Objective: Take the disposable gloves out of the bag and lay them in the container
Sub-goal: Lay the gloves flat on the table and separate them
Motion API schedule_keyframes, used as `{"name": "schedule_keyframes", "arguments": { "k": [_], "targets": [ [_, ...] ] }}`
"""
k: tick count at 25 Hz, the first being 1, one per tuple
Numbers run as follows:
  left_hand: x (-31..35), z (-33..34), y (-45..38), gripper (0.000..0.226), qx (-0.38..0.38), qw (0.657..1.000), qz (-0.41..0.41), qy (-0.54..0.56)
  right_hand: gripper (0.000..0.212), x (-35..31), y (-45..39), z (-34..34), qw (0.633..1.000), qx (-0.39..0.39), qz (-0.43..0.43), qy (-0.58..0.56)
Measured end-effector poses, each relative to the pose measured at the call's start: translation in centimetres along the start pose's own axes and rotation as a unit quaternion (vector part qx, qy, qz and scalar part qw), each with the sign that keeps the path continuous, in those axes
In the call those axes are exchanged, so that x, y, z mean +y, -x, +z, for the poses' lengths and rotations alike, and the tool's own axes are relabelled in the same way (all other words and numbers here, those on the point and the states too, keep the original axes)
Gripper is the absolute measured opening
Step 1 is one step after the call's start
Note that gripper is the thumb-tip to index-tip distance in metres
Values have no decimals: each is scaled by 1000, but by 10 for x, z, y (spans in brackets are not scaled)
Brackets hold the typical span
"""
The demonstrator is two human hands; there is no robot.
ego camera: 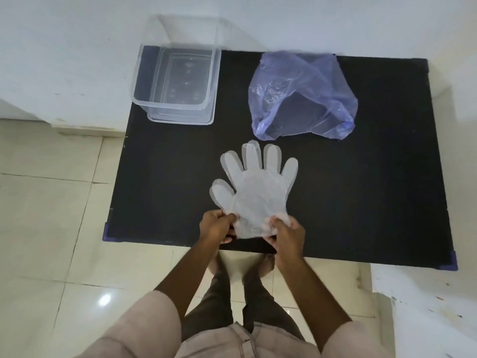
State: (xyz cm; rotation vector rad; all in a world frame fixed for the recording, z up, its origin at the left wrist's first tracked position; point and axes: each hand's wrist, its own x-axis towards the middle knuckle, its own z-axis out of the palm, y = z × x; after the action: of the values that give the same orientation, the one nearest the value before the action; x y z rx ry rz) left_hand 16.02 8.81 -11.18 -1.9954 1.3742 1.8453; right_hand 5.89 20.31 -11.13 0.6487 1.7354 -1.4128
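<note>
A clear disposable glove lies spread flat on the black table, its fingers pointing away from me. My left hand pinches the cuff's left corner and my right hand pinches its right corner, near the table's front edge. A crumpled translucent blue bag lies at the back of the table, right of centre, with its opening toward me. A clear rectangular plastic container stands at the back left corner; nothing shows inside it.
White walls rise behind and to the left of the table. Pale floor tiles lie to the left and in front. My legs and feet show below the table's front edge. A white ledge stands at the right front.
</note>
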Motion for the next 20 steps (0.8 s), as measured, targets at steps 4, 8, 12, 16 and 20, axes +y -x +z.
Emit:
{"name": "schedule_keyframes", "arguments": {
  "k": [4, 8, 12, 16, 20],
  "targets": [
    [7, -23, -7, 24, -35, 999, -18, 19, 50, -5, 2, -5, 944, 79, -178, 266],
    [2, -36, -1, 35, -77, 994, -35, 74, 41, 7, 22, -1, 808, -20, -406, 427],
    [-9, -38, 2, 37, -80, 992, -34, 91, 42, 31, 22, 20, 712, -131, -381, 576],
    [-13, -38, 1, 36, -89, 992, -21, 91, 30, 37, 12, 31, 726, -100, -381, 564],
    [-15, -37, -2, 31, -86, 993, -19, 82, 18, 30, 9, 35, 749, -94, -372, 541]
  ]
}}
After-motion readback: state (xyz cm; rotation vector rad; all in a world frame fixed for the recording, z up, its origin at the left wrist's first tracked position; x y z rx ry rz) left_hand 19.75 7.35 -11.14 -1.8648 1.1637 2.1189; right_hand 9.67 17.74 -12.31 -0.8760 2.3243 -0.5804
